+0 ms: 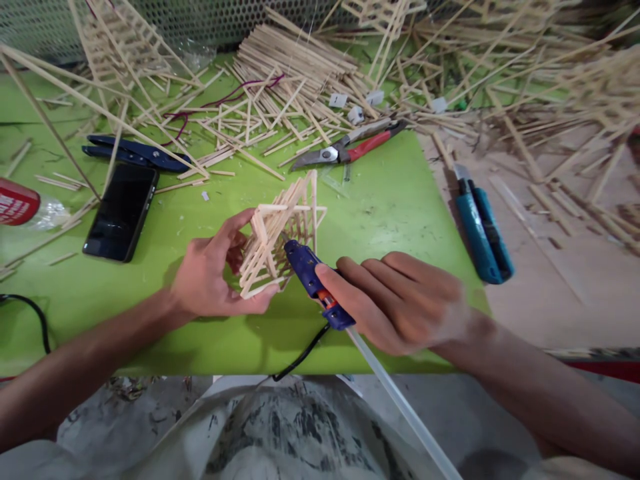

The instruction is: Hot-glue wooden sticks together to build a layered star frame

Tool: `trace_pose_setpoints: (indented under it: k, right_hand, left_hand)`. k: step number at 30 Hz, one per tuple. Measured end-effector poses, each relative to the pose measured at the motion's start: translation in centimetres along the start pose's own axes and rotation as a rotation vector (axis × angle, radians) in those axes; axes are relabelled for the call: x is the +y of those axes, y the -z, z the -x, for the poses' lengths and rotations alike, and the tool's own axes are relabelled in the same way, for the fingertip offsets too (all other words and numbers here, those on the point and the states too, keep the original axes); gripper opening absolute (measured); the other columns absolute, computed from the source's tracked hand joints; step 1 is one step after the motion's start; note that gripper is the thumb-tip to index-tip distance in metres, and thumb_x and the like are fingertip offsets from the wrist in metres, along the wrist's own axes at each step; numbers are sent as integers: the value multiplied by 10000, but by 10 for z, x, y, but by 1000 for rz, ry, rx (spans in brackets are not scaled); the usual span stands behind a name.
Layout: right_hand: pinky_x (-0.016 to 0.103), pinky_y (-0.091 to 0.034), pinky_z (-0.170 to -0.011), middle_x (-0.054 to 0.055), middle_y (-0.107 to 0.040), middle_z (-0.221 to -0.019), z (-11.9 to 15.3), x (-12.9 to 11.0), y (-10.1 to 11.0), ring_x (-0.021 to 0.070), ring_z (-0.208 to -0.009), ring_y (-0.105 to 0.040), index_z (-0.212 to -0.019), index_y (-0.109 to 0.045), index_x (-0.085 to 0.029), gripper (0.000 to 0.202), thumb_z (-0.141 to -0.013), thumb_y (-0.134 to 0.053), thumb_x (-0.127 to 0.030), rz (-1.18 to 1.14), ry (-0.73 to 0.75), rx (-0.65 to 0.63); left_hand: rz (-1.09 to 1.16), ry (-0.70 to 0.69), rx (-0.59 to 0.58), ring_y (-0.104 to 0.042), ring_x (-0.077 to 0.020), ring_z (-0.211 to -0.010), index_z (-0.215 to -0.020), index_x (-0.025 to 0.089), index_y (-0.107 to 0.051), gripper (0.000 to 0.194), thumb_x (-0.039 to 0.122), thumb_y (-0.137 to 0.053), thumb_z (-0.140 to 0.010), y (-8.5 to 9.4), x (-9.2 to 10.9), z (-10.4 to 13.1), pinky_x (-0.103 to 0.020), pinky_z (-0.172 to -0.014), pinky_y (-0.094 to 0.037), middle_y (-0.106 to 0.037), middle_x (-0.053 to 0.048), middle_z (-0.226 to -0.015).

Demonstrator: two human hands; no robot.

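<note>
At a green bench [400, 207], the nozzle of my blue glue gun [303, 268] is hard to make out against the sticks of a small wooden frame [273, 243], and whether it touches them I cannot tell. My right hand [400, 300] hides the gun's handle and trigger, its fingers curled round them, while the translucent glue stick [400, 393] behind runs out of view at the bottom edge. The frame sits in the fingers of my left hand [213, 270], pinched between the thumb at its lower edge and the index finger at its upper corner, the other fingers partly masked behind it. Beyond lies a red-handled cutter [345, 148]; to the left, a phone [120, 213] and a bottle [20, 202] cut off by the edge.
</note>
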State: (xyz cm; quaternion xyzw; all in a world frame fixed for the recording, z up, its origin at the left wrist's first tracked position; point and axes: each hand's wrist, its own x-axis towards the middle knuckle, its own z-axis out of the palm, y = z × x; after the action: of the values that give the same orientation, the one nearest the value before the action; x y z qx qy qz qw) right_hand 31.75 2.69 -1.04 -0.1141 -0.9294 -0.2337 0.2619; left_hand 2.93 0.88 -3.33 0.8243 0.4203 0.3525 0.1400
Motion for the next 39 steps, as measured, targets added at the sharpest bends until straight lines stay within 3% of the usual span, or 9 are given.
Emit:
trace_pose_setpoints:
  k: [14, 20, 26, 32, 39]
  right_hand:
    - [298, -353, -527, 106, -752, -750, -3, 2, 3, 147, -614, -554, -1171, -684, 2, 227, -1042, -561, -139, -8, 8, 10]
    - [307, -351, -523, 121, -745, -752, -3, 3, 3, 144, -608, -557, -1172, -686, 36, 240, -1022, -600, -130, -30, 9, 18]
    - [292, -365, -525, 98, -753, -765, -1, 3, 4, 141, -621, -565, -1168, -702, -19, 218, -1032, -562, -115, -30, 3, 2]
    - [303, -352, -506, 103, -745, -731, -2, 3, 3, 147, -593, -548, -1170, -666, 30, 222, -1035, -564, -114, -57, -13, 34]
    - [305, -355, -501, 82, -730, -733, -1, 6, 7, 141, -585, -536, -1192, -651, 14, 237, -1036, -620, -161, -52, -11, -17]
  left_hand:
    - [-8, 3, -12, -724, -117, -586, -1503, 186, -492, 759, 493, -747, -858, 0, -1, 3, -204, -546, -620, -792, 33, -838]
    - [-15, 22, -24, -724, -114, -598, -1472, 155, -503, 749, 510, -749, -859, 1, 1, 2, -200, -554, -613, -800, 18, -850]
    - [9, 40, -37, -722, -118, -590, -1463, 165, -515, 751, 461, -780, -826, 2, 4, 0, -206, -545, -617, -798, 19, -843]
    - [28, 46, -40, -722, -116, -601, -1465, 163, -522, 750, 446, -791, -825, 2, 4, 1, -210, -558, -627, -797, 14, -854]
    - [14, 29, -36, -724, -115, -595, -1463, 146, -504, 755, 453, -785, -833, 2, 3, 0, -204, -549, -623, -806, 6, -859]
